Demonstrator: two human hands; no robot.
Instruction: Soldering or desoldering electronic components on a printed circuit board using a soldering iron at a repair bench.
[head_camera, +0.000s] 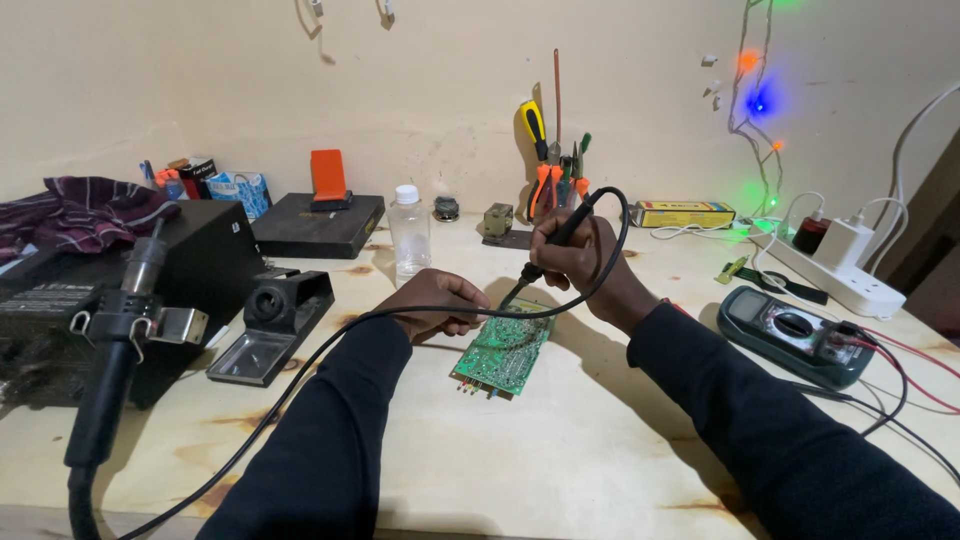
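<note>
Soldering iron in right hand, over green board

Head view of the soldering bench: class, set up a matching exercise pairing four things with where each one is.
Things:
1. soldering iron
2. green circuit board
3. multimeter
4. clear plastic bottle

Places:
A. far right, leads attached
B. in the right hand
C. upright behind the left hand
D. flat on the table between the hands

Pairs: 1-B, 2-D, 3-A, 4-C
</note>
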